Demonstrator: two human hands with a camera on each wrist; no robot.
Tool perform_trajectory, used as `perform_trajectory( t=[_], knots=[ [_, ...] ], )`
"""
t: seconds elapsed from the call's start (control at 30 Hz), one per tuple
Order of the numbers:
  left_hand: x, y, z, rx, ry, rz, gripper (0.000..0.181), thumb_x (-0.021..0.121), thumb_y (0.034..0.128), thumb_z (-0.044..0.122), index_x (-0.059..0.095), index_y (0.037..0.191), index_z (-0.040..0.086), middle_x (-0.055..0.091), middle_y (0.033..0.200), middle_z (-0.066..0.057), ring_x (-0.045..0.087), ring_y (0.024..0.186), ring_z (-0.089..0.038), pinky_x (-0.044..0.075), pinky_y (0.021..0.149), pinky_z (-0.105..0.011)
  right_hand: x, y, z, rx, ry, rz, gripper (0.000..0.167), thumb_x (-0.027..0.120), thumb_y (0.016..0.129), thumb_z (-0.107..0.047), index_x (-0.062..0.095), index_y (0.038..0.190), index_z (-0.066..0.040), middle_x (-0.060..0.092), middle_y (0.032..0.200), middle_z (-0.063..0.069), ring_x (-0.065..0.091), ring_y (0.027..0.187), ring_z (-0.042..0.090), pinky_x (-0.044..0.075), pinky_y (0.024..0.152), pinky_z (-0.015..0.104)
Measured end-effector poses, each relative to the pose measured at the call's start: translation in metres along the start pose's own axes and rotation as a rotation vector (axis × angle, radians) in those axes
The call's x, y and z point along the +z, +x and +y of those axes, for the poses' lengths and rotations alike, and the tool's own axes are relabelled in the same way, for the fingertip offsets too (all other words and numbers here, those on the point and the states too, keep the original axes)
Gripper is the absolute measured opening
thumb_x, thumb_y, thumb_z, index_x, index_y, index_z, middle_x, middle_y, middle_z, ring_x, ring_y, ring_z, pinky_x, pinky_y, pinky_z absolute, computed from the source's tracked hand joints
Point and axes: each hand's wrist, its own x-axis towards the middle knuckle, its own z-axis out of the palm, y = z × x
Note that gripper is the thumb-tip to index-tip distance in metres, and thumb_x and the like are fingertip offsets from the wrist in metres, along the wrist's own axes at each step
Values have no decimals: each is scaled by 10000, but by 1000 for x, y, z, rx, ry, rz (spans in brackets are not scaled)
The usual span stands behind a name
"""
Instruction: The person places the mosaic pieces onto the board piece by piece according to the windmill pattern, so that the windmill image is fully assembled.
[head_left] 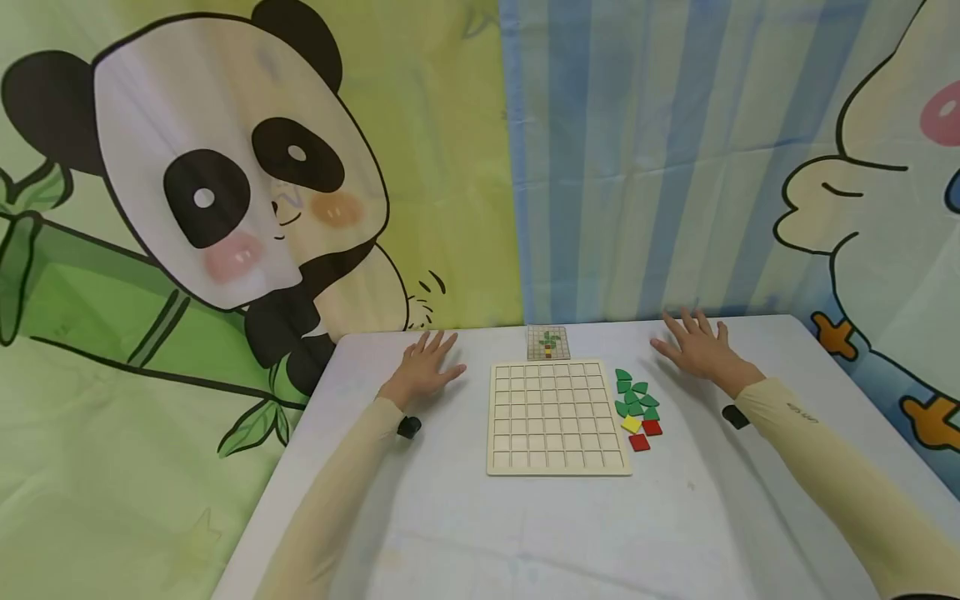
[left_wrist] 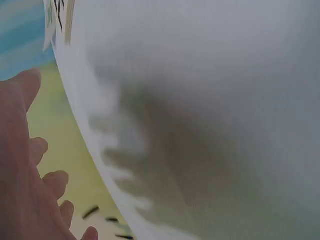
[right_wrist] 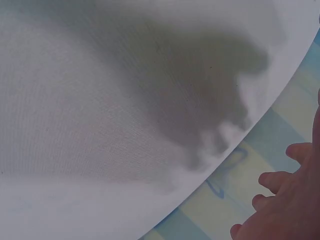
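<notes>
My left hand [head_left: 422, 369] is held over the table's left part with fingers spread, holding nothing. Over the right part, my right hand [head_left: 703, 350] has its fingers spread too, with nothing in it. Between them lies a pale wooden grid board [head_left: 558, 417] with bare square cells. Just right of the board sit several green leaf-shaped pieces [head_left: 633, 398], a yellow square tile [head_left: 632, 424] and two red square tiles [head_left: 639, 442]. In the wrist views, the left hand [left_wrist: 25, 170] and right hand [right_wrist: 292, 195] cast shadows on the white surface.
A small pattern card [head_left: 548, 342] with a printed grid and coloured shapes lies behind the board. The white table [head_left: 525, 533] ends at a cloth backdrop [head_left: 450, 167] with a cartoon panda and blue stripes. Black wrist cameras [head_left: 408, 427] show below the wrists.
</notes>
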Motion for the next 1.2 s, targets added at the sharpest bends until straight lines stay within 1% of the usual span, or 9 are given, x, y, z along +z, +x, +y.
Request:
perform_trajectory(
  t=[0.1,0.23,0.37,0.5,0.63,0.73,0.93,1.07,1.2],
  knots=[
    [8,-5,14,52,10,-27,804,409,980,685,151,1630,288,134,1704,-61,46,1575,-363,129,1230,-604,1,-2,-1,3,-8,-9,864,402,1018,-608,109,1609,-51,10,1620,364,-58,1484,576,-86,1117,775],
    [17,-17,33,124,42,-62,798,408,972,698,155,1626,317,148,1703,-26,62,1577,-341,155,1224,-600,3,-4,-3,4,-15,-17,864,402,1015,-616,124,1608,-52,21,1619,365,-61,1486,572,-93,1117,773],
    [21,-31,50,177,67,-103,816,387,952,741,157,1623,336,128,1705,-7,40,1581,-322,154,1228,-590,8,-6,-2,2,-32,-12,843,412,1015,-607,166,1600,-52,53,1623,354,-37,1490,567,-71,1123,773],
    [24,-40,60,220,69,-113,809,407,948,738,239,1611,307,150,1702,-39,54,1577,-349,155,1224,-598,13,-8,-2,-2,-38,-6,833,423,1011,-605,188,1594,-58,87,1623,347,-21,1486,570,-52,1126,773],
    [27,-44,62,227,87,-124,806,399,947,744,256,1607,304,153,1700,-58,51,1576,-349,160,1224,-592,15,-10,-4,-17,-36,-4,828,428,1013,-599,197,1592,-55,102,1615,355,-15,1481,572,-32,1122,778],
    [27,-45,63,216,89,-131,807,402,945,745,250,1608,311,149,1700,-58,39,1578,-340,163,1225,-588,15,-11,-6,-27,-41,-6,819,422,1018,-596,203,1591,-53,114,1611,356,-6,1480,569,-16,1116,783],
    [26,-44,63,217,82,-140,804,429,950,724,260,1607,295,142,1700,-70,32,1578,-345,167,1223,-593,16,-13,-8,-42,-45,-6,806,414,1021,-597,230,1587,-54,150,1610,344,17,1483,564,-4,1118,781],
    [27,-42,63,206,93,-151,815,415,938,748,249,1608,314,132,1703,-55,14,1582,-325,165,1230,-576,17,-12,-11,-89,-48,18,730,469,1026,-532,314,1567,-66,230,1603,324,88,1485,551,58,1119,773],
    [28,-40,62,194,104,-158,822,398,927,771,238,1607,338,120,1706,-33,11,1584,-307,170,1233,-561,17,-10,-19,-155,-64,63,563,579,1010,-392,500,1463,-68,375,1552,298,219,1460,531,180,1100,752]
  ],
)
